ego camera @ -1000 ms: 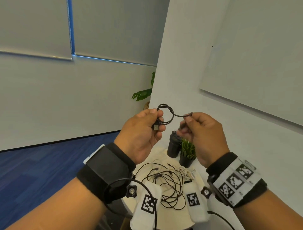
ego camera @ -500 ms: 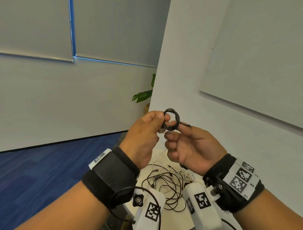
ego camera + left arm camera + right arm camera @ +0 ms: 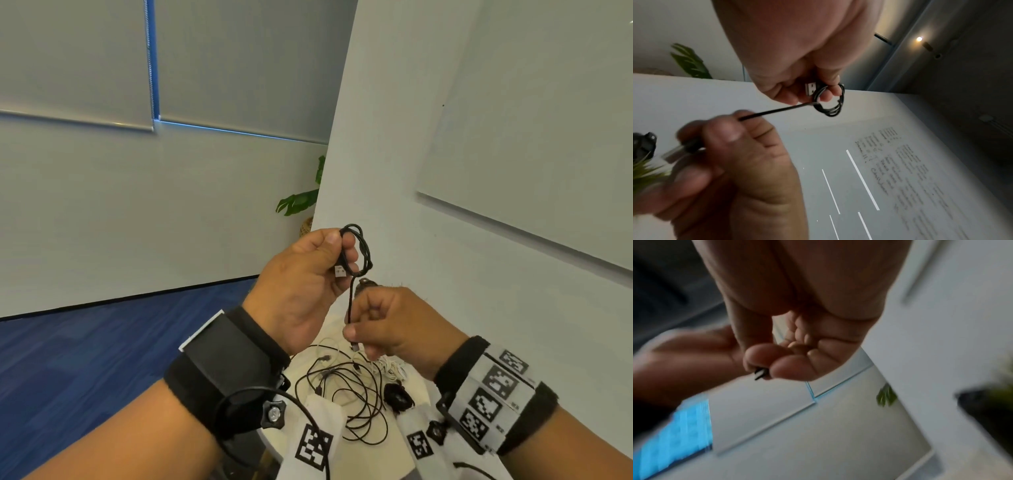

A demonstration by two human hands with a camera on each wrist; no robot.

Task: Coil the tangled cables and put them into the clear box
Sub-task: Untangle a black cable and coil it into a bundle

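Observation:
A short black USB cable (image 3: 363,251) is wound into a small coil held up in front of the wall. My left hand (image 3: 308,277) pinches the coil (image 3: 831,104) with the USB plug (image 3: 810,89) sticking out beside the thumb. My right hand (image 3: 387,325), just below, pinches the cable's free end (image 3: 760,374) and holds the tail (image 3: 777,112) taut. A tangle of black and white cables (image 3: 346,387) lies on the round white table (image 3: 356,462) under my hands. The clear box is not in view.
A black bottle (image 3: 397,394) stands on the table behind the tangle, mostly hidden by my right hand. A grey wall with a whiteboard (image 3: 534,137) is close on the right. Blue carpet (image 3: 85,359) spreads to the left. A leafy plant (image 3: 301,202) stands behind the wall corner.
My right hand has dropped from beside the coil to below it, drawing the cable's tail straight down. The left hand still holds the coil, now turned more edge-on.

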